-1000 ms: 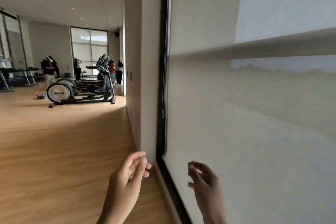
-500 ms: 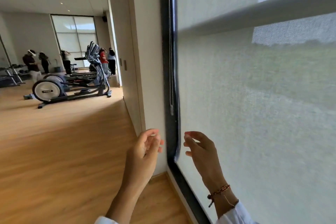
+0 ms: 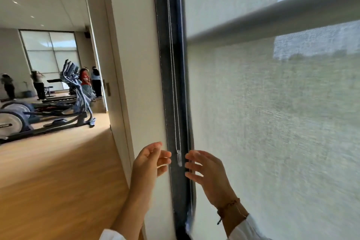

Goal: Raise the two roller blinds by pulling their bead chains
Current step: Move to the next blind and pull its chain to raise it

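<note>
A pale roller blind (image 3: pixel 272 122) covers the window on the right and reaches down past the frame's bottom edge. A thin silver bead chain (image 3: pixel 174 84) hangs in a loop along the dark window frame (image 3: pixel 165 64), ending in a small clear connector (image 3: pixel 179 158). My left hand (image 3: pixel 150 161) is open just left of the connector, fingers spread, touching nothing. My right hand (image 3: pixel 206 173) is open just right of it, fingertips a short gap from the chain. A beaded bracelet sits on my right wrist. Only one blind is in view.
A cream wall pillar (image 3: pixel 134 64) stands left of the window frame. A grey horizontal rail (image 3: pixel 272 13) shows through the blind. Wooden floor (image 3: pixel 58 171) stretches left toward elliptical trainers (image 3: pixel 58 111), with several people standing at the far window.
I have come closer to the window. Both hands rose and moved in toward the chain's lower end, now flanking the connector.
</note>
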### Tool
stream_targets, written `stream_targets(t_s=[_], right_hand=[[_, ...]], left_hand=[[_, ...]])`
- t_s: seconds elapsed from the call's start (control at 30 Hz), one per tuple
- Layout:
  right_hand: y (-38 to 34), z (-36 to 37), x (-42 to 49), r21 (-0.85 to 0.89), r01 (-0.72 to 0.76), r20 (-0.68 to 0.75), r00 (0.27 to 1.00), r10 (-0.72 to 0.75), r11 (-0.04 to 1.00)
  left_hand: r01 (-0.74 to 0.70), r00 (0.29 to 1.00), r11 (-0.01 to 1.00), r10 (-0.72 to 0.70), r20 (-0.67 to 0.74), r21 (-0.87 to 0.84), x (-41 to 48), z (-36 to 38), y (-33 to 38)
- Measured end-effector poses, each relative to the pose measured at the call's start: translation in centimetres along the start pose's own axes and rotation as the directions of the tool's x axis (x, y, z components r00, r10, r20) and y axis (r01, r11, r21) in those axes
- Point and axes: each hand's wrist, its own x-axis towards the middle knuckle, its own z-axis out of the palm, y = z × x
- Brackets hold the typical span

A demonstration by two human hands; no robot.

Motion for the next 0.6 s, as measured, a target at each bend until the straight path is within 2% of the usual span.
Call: stream_targets(t_s=[0.07, 0.17, 0.37, 0.5, 0.6], right_hand=[[-0.2, 1.1, 5.5, 0.208, -0.062, 0.043, 0.998, 0.054, 0.976], [0.3, 2.8, 13.4, 0.328, -0.068, 0.028, 0.998, 0.062, 0.942], [1.8, 4.6, 26.1, 0.332, -0.039, -0.013, 0.999, 0.046, 0.942], [2.6, 5.2, 33.8, 0.298, 0.012, -0.126, 0.992, 0.027, 0.954], [2.9, 5.5, 38.4, 0.241, -0.038, -0.191, 0.978, 0.086, 0.97]], left_hand=[[0.068, 0.996, 0.992, -0.073, -0.042, -0.11, 5.3, 0.0, -0.8], [0.058, 0.996, 0.985, -0.069, -0.06, -0.163, 12.4, 0.3, -1.8], [0.056, 0.998, 0.979, -0.056, 0.006, -0.197, 24.5, 2.5, -3.8], [0.069, 0.997, 0.973, -0.059, 0.054, -0.22, 32.6, 4.6, -5.4], [0.093, 0.992, 0.975, -0.073, 0.105, -0.201, 37.4, 5.7, -6.2]])
